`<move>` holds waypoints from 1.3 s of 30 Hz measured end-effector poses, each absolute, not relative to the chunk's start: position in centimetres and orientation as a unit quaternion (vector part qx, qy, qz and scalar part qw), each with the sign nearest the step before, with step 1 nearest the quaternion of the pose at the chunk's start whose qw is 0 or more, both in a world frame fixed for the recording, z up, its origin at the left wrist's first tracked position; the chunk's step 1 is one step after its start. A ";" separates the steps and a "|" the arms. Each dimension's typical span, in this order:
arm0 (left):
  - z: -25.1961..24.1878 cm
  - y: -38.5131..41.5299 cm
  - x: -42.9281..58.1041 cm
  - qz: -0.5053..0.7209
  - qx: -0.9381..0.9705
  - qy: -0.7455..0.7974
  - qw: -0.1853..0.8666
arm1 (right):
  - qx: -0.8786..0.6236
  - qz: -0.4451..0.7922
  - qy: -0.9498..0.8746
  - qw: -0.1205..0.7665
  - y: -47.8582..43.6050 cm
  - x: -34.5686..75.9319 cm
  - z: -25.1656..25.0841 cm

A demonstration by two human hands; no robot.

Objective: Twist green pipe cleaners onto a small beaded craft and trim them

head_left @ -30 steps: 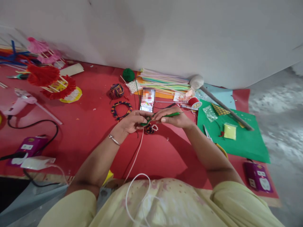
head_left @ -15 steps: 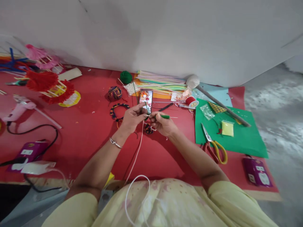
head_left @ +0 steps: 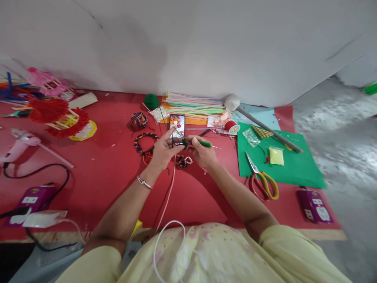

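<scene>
i see left hand [head_left: 164,151] pinching a small dark-green yarn piece [head_left: 184,143] above the red paper-covered worktop [head_left: 196,196]; right hand [head_left: 204,155] grips a slim green-handled metal tool [head_left: 205,144], just right of the yarn, long axis crosswise, outer tip dipping slightly toward me

The person wears a pale yellow top [head_left: 218,257] with a plain, loose left sleeve [head_left: 92,268] and right sleeve [head_left: 294,251], both short. Faded pink shapes [head_left: 206,236] and small dots mark the front, and a white cable [head_left: 155,251] loops over it. A slim silver bangle [head_left: 144,182] circles the left wrist [head_left: 149,174].
</scene>
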State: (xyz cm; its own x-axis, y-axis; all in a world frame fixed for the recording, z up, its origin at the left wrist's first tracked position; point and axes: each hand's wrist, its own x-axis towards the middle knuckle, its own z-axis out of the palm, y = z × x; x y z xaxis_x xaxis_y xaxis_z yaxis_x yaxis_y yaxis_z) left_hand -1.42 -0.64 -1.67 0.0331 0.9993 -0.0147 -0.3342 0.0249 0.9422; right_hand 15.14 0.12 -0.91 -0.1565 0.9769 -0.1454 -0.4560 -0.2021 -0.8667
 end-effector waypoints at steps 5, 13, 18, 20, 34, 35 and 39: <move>-1.4 -0.9 -1.0 0.564 0.406 0.433 0.574 | -0.388 0.672 -0.356 0.521 0.1 14.9 -1.5; -1.4 -1.1 -0.7 0.567 0.402 0.460 0.553 | -0.377 0.676 -0.368 0.515 0.4 14.9 -2.5; -1.6 -0.9 -0.6 0.587 0.401 0.476 0.517 | -0.383 0.702 -0.371 0.472 0.6 15.5 -2.3; -1.7 -0.9 -0.6 0.601 0.396 0.485 0.497 | -0.377 0.716 -0.369 0.457 0.4 15.5 -2.2; -1.0 -0.7 -0.8 0.649 0.330 0.482 0.487 | -0.371 0.705 -0.441 0.412 0.2 15.1 -1.1; -1.1 -0.8 -0.8 0.648 0.336 0.482 0.484 | -0.371 0.700 -0.447 0.416 0.2 15.1 -1.0; -1.3 -1.1 -0.6 0.636 0.367 0.487 0.474 | -0.396 0.678 -0.420 0.454 0.3 14.8 -1.2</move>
State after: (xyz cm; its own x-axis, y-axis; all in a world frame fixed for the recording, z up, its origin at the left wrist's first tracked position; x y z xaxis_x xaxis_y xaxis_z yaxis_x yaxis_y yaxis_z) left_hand -0.61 -1.06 -1.32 -0.2817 0.9595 0.0055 -0.2447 -0.0773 0.9665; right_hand 14.79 0.29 -1.17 -0.2740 0.9492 -0.1549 -0.2837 -0.2336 -0.9300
